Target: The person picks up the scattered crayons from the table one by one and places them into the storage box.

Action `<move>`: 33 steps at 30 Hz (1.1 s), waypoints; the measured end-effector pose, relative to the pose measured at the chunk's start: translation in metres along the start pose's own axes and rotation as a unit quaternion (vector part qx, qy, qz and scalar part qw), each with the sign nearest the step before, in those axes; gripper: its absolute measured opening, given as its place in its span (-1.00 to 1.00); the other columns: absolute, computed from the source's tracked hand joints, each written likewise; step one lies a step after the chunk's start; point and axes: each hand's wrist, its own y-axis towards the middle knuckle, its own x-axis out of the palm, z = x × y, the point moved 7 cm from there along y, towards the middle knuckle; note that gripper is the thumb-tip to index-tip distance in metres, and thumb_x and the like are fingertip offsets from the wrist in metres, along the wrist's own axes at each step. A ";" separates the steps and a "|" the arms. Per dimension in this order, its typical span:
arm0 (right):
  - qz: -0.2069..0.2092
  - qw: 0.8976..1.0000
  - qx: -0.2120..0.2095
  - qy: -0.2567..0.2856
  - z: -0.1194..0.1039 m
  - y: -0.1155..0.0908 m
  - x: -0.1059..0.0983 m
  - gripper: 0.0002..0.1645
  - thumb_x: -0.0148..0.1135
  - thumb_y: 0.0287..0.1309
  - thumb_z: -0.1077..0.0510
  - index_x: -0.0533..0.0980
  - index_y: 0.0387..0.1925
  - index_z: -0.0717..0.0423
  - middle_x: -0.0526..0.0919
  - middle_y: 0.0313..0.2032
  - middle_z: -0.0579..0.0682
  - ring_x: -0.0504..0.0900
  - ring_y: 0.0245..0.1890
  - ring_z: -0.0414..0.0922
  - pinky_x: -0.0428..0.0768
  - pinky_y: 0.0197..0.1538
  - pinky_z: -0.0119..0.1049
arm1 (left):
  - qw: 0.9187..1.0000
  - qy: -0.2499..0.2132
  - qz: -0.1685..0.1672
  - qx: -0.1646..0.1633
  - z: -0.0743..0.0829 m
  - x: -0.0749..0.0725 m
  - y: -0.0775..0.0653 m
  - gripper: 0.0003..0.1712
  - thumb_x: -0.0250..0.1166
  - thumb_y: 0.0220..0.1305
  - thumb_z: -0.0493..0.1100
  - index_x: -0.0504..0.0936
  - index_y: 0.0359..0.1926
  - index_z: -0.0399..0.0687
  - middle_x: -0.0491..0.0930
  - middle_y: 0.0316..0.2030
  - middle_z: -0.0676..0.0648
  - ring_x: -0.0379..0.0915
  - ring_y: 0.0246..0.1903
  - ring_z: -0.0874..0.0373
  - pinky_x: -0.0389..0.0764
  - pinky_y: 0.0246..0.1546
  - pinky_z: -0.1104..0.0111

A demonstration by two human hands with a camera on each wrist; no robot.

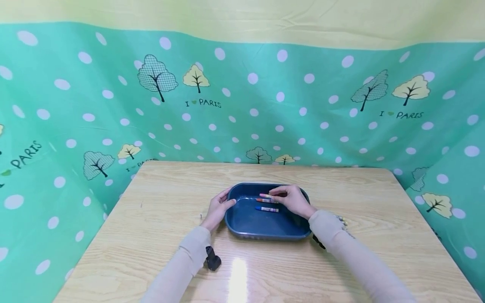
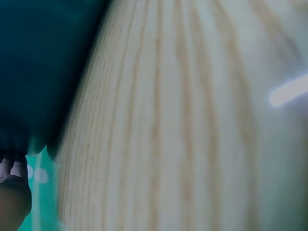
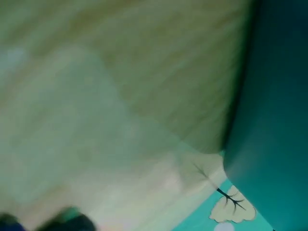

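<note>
A dark blue rectangular tray [image 1: 248,224] with rounded corners stands on the wooden table. My left hand [image 1: 217,209] grips its left rim, thumb over the edge and fingers along the outside. Reaching into the tray, my right hand [image 1: 294,200] pinches a pink crayon [image 1: 264,195] by its right end. Just below that, an orange-red crayon [image 1: 262,200] lies in the tray, partly covered by the fingers. Nearer the front lies a blue crayon [image 1: 267,209] with its tip to the left. The left wrist view catches the tray's outer wall [image 2: 45,62] and some fingertips [image 2: 18,168].
Several small objects [image 1: 342,220] poke out beyond the right sleeve, mostly hidden by it. The light wood table [image 1: 159,235] extends around the tray. Behind it hangs a green dotted curtain [image 1: 242,97]. A black wrist device [image 1: 213,259] sits by the left sleeve.
</note>
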 end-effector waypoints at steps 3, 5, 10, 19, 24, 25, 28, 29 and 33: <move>-0.013 1.000 -0.007 -0.008 0.000 0.001 0.005 -0.76 0.28 0.05 0.15 0.65 -0.18 -0.01 0.68 -0.19 -0.06 0.59 -0.16 -0.16 0.62 -0.12 -0.29 | 1.000 -0.007 0.005 0.002 0.000 -0.001 0.001 -0.41 0.19 0.15 -0.32 0.36 0.24 -0.13 0.36 0.22 -0.20 0.27 0.22 -0.01 0.31 0.24 0.23; -0.014 1.000 -0.007 -0.014 0.001 0.000 0.007 -0.77 0.28 0.04 0.16 0.65 -0.19 -0.01 0.69 -0.21 -0.07 0.58 -0.18 -0.16 0.61 -0.11 -0.28 | 1.000 -0.008 0.006 0.001 0.000 -0.002 0.001 -0.42 0.18 0.15 -0.32 0.36 0.24 -0.13 0.36 0.22 -0.20 0.27 0.23 -0.01 0.31 0.24 0.23; -0.008 1.000 0.007 -0.017 0.004 -0.001 0.008 -0.78 0.29 0.03 0.17 0.65 -0.21 -0.02 0.69 -0.23 -0.09 0.58 -0.20 -0.18 0.61 -0.11 -0.27 | 1.000 0.002 0.001 -0.009 -0.003 -0.001 -0.002 -0.42 0.18 0.16 -0.31 0.35 0.25 -0.12 0.36 0.22 -0.20 0.28 0.21 -0.02 0.34 0.23 0.23; -0.027 0.999 0.010 -0.015 0.004 -0.002 0.012 -0.71 0.23 0.09 0.17 0.61 -0.09 -0.01 0.65 -0.11 -0.08 0.57 -0.09 -0.16 0.61 -0.08 -0.26 | 1.000 0.000 0.009 -0.008 -0.004 -0.002 -0.003 -0.43 0.19 0.16 -0.29 0.37 0.24 -0.09 0.37 0.21 -0.19 0.28 0.21 0.00 0.33 0.23 0.23; -0.032 0.999 0.013 -0.005 0.007 -0.004 0.011 -0.66 0.22 0.11 0.16 0.57 -0.02 0.00 0.66 -0.11 -0.08 0.59 -0.07 -0.15 0.61 -0.05 -0.25 | 1.000 0.003 -0.001 0.003 -0.002 0.000 -0.003 -0.43 0.17 0.18 -0.30 0.35 0.25 -0.12 0.36 0.22 -0.21 0.27 0.23 -0.04 0.33 0.23 0.21; -0.033 0.999 0.012 -0.003 0.007 -0.004 0.011 -0.64 0.21 0.12 0.16 0.56 -0.01 0.01 0.67 -0.11 -0.08 0.59 -0.07 -0.14 0.61 -0.04 -0.25 | 1.000 0.005 -0.002 0.005 -0.002 0.000 -0.002 -0.43 0.17 0.18 -0.30 0.34 0.25 -0.13 0.35 0.22 -0.23 0.27 0.22 -0.05 0.33 0.23 0.20; -0.028 1.000 0.012 0.001 0.006 -0.003 0.010 -0.63 0.21 0.13 0.16 0.55 0.01 0.03 0.67 -0.11 -0.07 0.60 -0.06 -0.14 0.61 -0.05 -0.25 | 1.000 0.003 0.001 0.003 -0.001 0.000 -0.002 -0.43 0.17 0.18 -0.30 0.35 0.25 -0.12 0.36 0.21 -0.22 0.27 0.22 -0.04 0.33 0.23 0.20; -0.026 1.000 0.012 0.002 0.006 -0.003 0.009 -0.63 0.21 0.13 0.16 0.55 0.01 0.04 0.67 -0.11 -0.07 0.60 -0.07 -0.14 0.61 -0.04 -0.24 | 1.000 0.001 0.002 0.002 -0.001 0.000 -0.001 -0.43 0.17 0.18 -0.30 0.36 0.25 -0.11 0.37 0.21 -0.21 0.27 0.22 -0.02 0.33 0.23 0.21; -0.024 1.000 0.011 0.000 0.005 -0.001 0.008 -0.64 0.20 0.13 0.14 0.55 0.00 0.03 0.66 -0.11 -0.07 0.60 -0.07 -0.14 0.61 -0.03 -0.24 | 1.000 -0.005 0.005 0.002 -0.003 -0.002 0.000 -0.42 0.19 0.16 -0.30 0.36 0.24 -0.10 0.37 0.21 -0.19 0.28 0.22 0.00 0.32 0.24 0.23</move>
